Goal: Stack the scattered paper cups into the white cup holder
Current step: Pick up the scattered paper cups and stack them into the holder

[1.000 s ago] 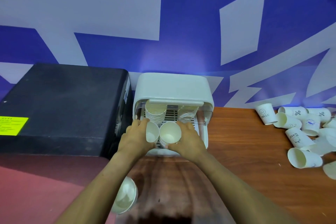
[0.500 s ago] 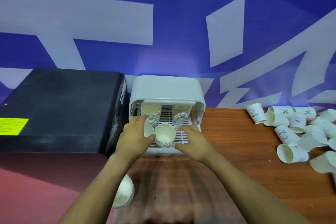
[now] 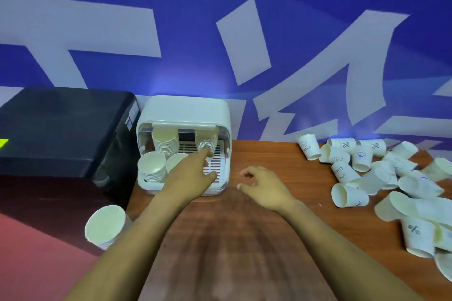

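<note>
Wooden tabletop [image 3: 244, 239] beneath a blue wall with white lettering [image 3: 220, 32]. At left, a black box-shaped appliance [image 3: 61, 129], bearing a yellow label [image 3: 3, 143] at the frame's edge, possibly printed; reddish surface [image 3: 36, 264] below.

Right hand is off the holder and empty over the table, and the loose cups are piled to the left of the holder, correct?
Not quite. The head view shows the loose cups piled to the right of the white cup holder, not the left. The rest holds: the right hand is off the holder, empty, over the wooden table.
</note>
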Demonstrator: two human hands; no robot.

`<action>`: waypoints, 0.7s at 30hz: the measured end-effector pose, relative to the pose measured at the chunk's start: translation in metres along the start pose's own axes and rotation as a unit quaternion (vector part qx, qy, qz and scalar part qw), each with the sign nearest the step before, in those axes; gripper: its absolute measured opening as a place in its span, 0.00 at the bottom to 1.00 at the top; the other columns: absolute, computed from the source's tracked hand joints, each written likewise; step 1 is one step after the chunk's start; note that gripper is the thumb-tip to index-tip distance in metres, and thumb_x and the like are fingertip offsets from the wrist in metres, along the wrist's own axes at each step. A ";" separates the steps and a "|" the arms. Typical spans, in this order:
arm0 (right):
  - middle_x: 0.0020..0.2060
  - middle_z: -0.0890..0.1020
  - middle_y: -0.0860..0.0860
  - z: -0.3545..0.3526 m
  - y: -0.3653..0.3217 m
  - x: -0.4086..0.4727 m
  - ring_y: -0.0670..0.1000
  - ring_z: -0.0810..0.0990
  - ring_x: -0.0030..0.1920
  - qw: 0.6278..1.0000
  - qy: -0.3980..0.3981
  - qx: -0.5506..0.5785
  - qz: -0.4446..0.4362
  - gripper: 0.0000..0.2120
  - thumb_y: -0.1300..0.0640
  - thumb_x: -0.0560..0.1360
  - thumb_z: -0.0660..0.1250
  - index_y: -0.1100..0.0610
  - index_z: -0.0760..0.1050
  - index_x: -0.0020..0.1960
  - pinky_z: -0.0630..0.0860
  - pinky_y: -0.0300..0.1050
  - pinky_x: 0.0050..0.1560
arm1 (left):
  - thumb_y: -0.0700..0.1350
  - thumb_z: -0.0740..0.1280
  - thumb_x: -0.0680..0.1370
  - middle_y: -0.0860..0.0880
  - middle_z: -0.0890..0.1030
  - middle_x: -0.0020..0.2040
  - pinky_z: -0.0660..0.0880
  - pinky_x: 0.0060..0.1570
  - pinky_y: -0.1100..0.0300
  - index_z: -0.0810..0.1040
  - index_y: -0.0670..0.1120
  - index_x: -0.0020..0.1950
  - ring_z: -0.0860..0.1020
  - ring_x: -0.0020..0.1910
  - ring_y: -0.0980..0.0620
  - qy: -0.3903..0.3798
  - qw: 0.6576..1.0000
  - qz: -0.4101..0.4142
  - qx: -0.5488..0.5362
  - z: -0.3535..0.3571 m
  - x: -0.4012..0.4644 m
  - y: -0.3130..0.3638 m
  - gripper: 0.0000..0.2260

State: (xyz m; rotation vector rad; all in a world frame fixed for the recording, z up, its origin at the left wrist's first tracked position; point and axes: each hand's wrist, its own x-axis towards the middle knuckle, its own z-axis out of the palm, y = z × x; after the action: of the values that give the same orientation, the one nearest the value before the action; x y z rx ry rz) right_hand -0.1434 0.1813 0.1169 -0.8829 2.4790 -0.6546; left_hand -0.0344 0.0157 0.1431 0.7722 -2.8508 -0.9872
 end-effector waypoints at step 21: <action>0.51 0.77 0.46 -0.135 0.253 -0.057 0.45 0.74 0.50 0.990 0.029 0.051 0.125 0.16 0.51 0.74 0.67 0.52 0.75 0.61 0.67 0.39 0.49 | 0.52 0.68 0.75 0.50 0.71 0.66 0.71 0.62 0.53 0.66 0.53 0.70 0.72 0.64 0.49 -0.131 0.991 0.012 0.040 0.196 0.036 0.199 0.24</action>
State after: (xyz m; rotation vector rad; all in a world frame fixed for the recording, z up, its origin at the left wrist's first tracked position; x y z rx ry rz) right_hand -0.2932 0.4317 0.0965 -0.5101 2.5262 -0.7193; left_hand -0.1897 0.2460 0.0981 0.6576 -3.1307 -1.0499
